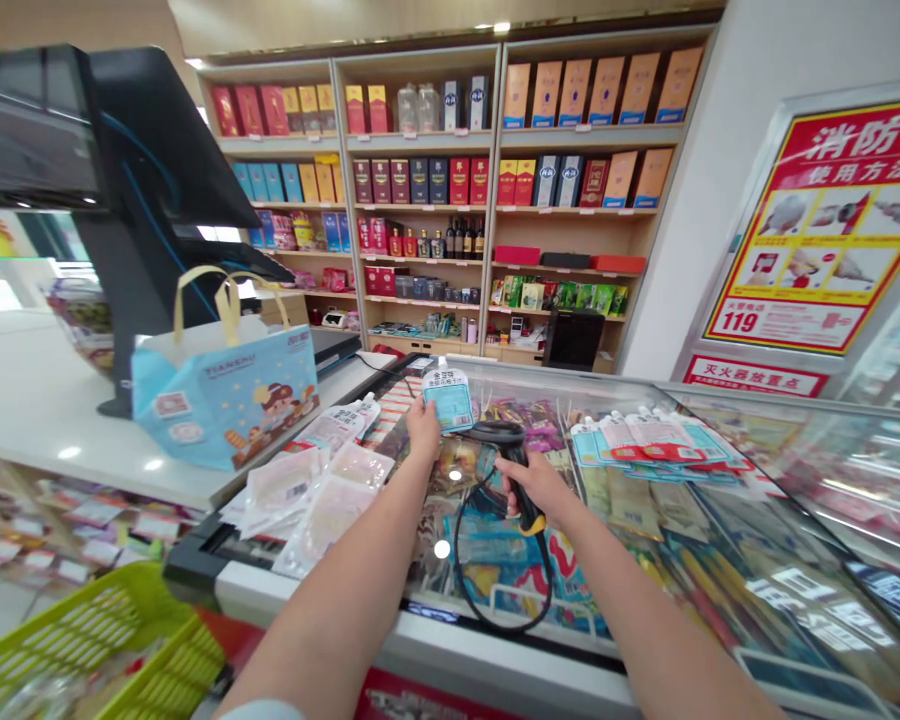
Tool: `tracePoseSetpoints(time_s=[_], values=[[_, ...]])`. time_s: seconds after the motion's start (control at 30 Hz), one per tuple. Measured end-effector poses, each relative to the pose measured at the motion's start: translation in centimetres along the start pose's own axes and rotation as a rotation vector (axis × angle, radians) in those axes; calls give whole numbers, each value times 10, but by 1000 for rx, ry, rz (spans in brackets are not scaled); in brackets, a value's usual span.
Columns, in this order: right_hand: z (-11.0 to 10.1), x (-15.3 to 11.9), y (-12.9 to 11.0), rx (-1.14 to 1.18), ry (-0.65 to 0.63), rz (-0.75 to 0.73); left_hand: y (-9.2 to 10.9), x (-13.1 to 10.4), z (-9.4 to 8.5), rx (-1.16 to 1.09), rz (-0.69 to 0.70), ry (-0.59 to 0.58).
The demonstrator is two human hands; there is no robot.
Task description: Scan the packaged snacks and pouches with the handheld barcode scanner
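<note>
My left hand (423,428) grips a blue and white spouted drink pouch (450,398) by its lower left edge, its printed label and barcode facing me. In my right hand (529,487) is a black barcode scanner (495,434), its head directed left toward the pouch. The scanner's cable (457,560) loops down over the freezer's glass top (450,480). Left of my left hand lie flat clear-and-white packets (337,510) and a few more pouches (341,420). A stack of red, blue and white pouches (656,442) rests on the glass to the right of the scanner.
A blue paper shopping bag (225,390) stands on the white counter (52,400), beside a black register screen (157,140). At lower left is a green basket (105,640). Shelves (420,145) of boxes and bottles line the back wall; a red fire-hydrant poster (817,230) hangs at right.
</note>
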State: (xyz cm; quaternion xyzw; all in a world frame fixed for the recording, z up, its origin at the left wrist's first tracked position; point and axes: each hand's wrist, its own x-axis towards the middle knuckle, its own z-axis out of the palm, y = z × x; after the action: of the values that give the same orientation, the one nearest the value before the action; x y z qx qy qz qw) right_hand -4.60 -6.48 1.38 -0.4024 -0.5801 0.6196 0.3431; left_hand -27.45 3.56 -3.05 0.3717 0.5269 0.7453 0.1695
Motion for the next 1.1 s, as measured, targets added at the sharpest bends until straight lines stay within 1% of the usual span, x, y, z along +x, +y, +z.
tracePoseSetpoints(time_s=[0.13,0.33,0.63,0.77,0.87,0.93,1.03,1.1], values=[[0,-1,1,-21,-20,-10,1,-1,-1,28,0,-20],[-1,0,4,-43,-22,2,7,-10,-1,38,-2,-20],[0,-1,2,-17,-6,12,17,-14,-1,67,-62,10],[0,2,4,-2,-10,6,18,-17,3,23,-98,18],[-4,2,2,8,17,26,21,-24,12,-52,-176,5],[-10,-2,-4,26,50,31,23,-29,23,-99,-238,-25],[-29,-13,-16,42,87,44,27,-39,47,-137,-310,-77],[-48,-23,-22,55,123,40,29,-48,70,-143,-349,-118]])
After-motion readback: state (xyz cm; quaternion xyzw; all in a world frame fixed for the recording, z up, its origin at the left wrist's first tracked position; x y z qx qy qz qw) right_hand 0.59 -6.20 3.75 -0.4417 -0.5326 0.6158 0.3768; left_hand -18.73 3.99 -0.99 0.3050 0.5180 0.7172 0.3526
